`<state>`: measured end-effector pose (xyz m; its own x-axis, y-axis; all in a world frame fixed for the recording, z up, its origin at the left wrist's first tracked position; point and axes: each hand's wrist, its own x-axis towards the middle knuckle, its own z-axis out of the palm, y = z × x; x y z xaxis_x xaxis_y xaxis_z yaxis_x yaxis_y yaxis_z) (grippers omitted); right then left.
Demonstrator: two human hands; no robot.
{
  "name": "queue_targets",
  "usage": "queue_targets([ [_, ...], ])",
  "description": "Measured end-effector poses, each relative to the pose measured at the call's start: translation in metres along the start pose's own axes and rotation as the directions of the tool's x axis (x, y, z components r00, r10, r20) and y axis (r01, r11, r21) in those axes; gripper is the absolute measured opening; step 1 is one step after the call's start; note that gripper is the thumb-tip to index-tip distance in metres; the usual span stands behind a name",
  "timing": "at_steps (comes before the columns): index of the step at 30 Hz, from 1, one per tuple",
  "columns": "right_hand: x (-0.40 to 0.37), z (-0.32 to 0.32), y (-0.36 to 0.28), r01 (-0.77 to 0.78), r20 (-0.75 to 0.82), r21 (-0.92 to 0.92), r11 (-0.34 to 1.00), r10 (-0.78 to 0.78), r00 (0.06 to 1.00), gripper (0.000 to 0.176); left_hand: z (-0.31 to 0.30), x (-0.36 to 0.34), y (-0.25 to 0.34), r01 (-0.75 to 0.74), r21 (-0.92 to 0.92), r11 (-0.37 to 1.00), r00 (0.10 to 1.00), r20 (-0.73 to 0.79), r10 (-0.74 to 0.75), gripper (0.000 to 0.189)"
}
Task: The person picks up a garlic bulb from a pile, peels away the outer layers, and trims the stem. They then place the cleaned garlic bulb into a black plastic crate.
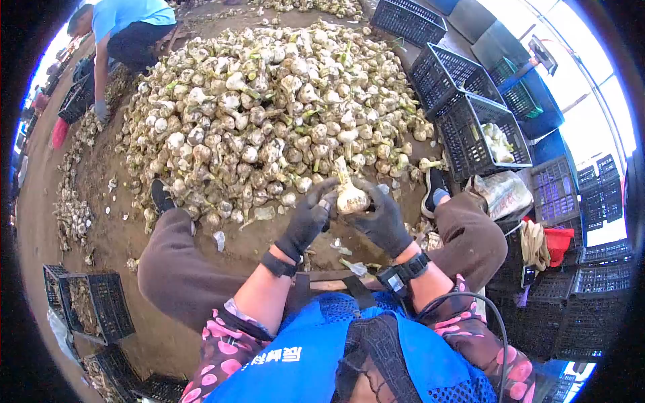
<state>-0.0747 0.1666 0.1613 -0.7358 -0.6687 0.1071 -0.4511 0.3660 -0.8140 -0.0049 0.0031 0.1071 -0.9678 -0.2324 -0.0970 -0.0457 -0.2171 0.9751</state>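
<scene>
A garlic bulb [351,199] with a short pale stalk stands upright between my two gloved hands, above the ground in front of my lap. My right hand [384,223] is closed round its right side and underside. On the other side, the curled fingers of my left hand [308,220] meet the bulb near its neck. Both hands wear dark gloves. Beyond them rises a large heap of garlic bulbs [269,121], soil-stained, many with stalks attached. Bits of stalk and skin [355,267] lie on the ground below my hands.
Black plastic crates [463,80] stand at the right, one holding pale garlic [497,142]. A white sack [500,193] and red cloth [557,246] lie nearby. More crates [97,305] are at lower left. Another person [131,33] bends by the heap at upper left.
</scene>
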Motion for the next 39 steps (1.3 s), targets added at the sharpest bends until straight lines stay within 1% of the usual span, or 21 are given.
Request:
queue_targets([
  [1, -0.004, -0.002, -0.002, -0.004, 0.003, 0.003, 1.0, 0.004, 1.0, 0.058, 0.0, -0.004, 0.004, 0.09, -0.084, 0.992, 0.995, 0.043, -0.087, 0.041],
  [3, -0.008, -0.007, -0.004, 0.084, 0.007, -0.134, 0.987, -0.084, 0.996, 0.062, 0.013, -0.017, 0.01, 0.087, -0.06, 0.994, 0.995, 0.052, -0.084, 0.043],
  [5, -0.015, -0.012, 0.0, 0.165, 0.053, -0.118, 0.979, -0.16, 0.986, 0.074, 0.025, -0.028, 0.012, -0.021, -0.116, 0.993, 0.998, 0.058, 0.028, 0.043],
  [7, -0.025, -0.009, -0.001, 0.124, -0.078, -0.006, 0.992, -0.124, 0.989, 0.081, 0.031, -0.034, 0.013, 0.068, -0.158, 0.985, 0.996, 0.069, -0.058, 0.043],
  [9, -0.03, -0.008, -0.004, 0.069, -0.093, 0.011, 0.998, -0.068, 0.993, 0.081, 0.035, -0.033, 0.017, 0.098, -0.009, 0.995, 0.992, 0.083, -0.097, 0.039],
  [11, -0.035, -0.007, -0.006, 0.212, -0.052, -0.21, 0.954, -0.228, 0.972, 0.081, 0.034, -0.031, 0.005, -0.011, -0.012, 1.0, 0.999, 0.033, 0.011, 0.037],
  [13, -0.035, -0.009, -0.01, 0.266, 0.024, -0.3, 0.916, -0.271, 0.962, 0.091, 0.031, -0.03, 0.006, 0.16, 0.222, 0.962, 0.987, -0.008, -0.162, 0.036],
  [14, -0.035, -0.009, -0.008, 0.271, 0.038, -0.28, 0.921, -0.272, 0.962, 0.09, 0.029, -0.023, -0.017, 0.002, 0.152, 0.988, 1.0, 0.005, -0.003, 0.034],
  [18, -0.034, -0.011, -0.006, 0.209, -0.039, -0.227, 0.951, -0.223, 0.974, 0.089, 0.027, -0.025, 0.009, 0.065, 0.022, 0.998, 0.984, 0.166, -0.068, 0.032],
  [20, -0.03, -0.02, 0.002, 0.181, -0.084, -0.149, 0.972, -0.195, 0.977, 0.088, 0.034, -0.029, 0.027, 0.057, -0.331, 0.942, 0.951, 0.305, 0.049, 0.033],
  [21, -0.029, -0.023, 0.006, 0.156, -0.128, -0.067, 0.986, -0.163, 0.978, 0.087, 0.035, -0.027, 0.025, 0.06, -0.328, 0.943, 0.949, 0.313, 0.049, 0.033],
  [23, -0.03, -0.024, 0.007, 0.13, -0.121, -0.117, 0.984, -0.145, 0.982, 0.084, 0.038, -0.021, 0.02, 0.159, -0.297, 0.941, 0.959, 0.274, -0.075, 0.036],
  [25, -0.03, -0.02, 0.005, 0.277, -0.027, -0.332, 0.902, -0.303, 0.953, 0.08, 0.04, -0.024, 0.023, 0.23, -0.376, 0.898, 0.958, 0.252, -0.139, 0.031],
  [27, -0.028, -0.017, 0.001, 0.326, 0.018, -0.419, 0.847, -0.351, 0.936, 0.076, 0.04, -0.018, 0.01, 0.075, -0.119, 0.99, 0.997, 0.029, -0.073, 0.029],
  [28, -0.026, -0.015, 0.002, 0.341, 0.012, -0.413, 0.845, -0.369, 0.929, 0.076, 0.033, -0.015, 0.003, 0.096, -0.009, 0.995, 0.994, 0.055, -0.095, 0.026],
  [31, -0.026, -0.009, 0.004, 0.275, -0.072, -0.349, 0.896, -0.318, 0.945, 0.073, 0.034, -0.013, 0.005, -0.046, -0.011, 0.999, 0.999, 0.016, 0.046, 0.028],
  [34, -0.024, -0.012, 0.0, 0.279, -0.045, -0.418, 0.865, -0.327, 0.944, 0.079, 0.034, -0.011, -0.001, -0.005, -0.139, 0.99, 1.0, 0.026, 0.009, 0.035],
  [36, -0.025, -0.013, -0.008, 0.068, -0.101, 0.062, 0.996, -0.062, 0.993, 0.073, 0.031, -0.007, -0.002, -0.017, -0.17, 0.985, 0.998, 0.06, 0.028, 0.038],
  [37, -0.025, -0.013, -0.007, 0.069, -0.103, 0.06, 0.996, -0.062, 0.993, 0.073, 0.031, -0.005, 0.002, -0.016, -0.29, 0.957, 0.995, 0.092, 0.045, 0.041],
  [38, -0.026, -0.013, -0.005, -0.091, -0.007, 0.658, 0.748, 0.127, 0.992, 0.068, 0.032, -0.005, 0.005, -0.007, -0.407, 0.914, 0.99, 0.125, 0.063, 0.045],
  [39, -0.027, -0.012, -0.002, -0.218, 0.179, 0.962, 0.167, 0.218, 0.959, 0.062, 0.033, -0.006, 0.009, -0.002, -0.408, 0.913, 0.989, 0.132, 0.061, 0.045],
])
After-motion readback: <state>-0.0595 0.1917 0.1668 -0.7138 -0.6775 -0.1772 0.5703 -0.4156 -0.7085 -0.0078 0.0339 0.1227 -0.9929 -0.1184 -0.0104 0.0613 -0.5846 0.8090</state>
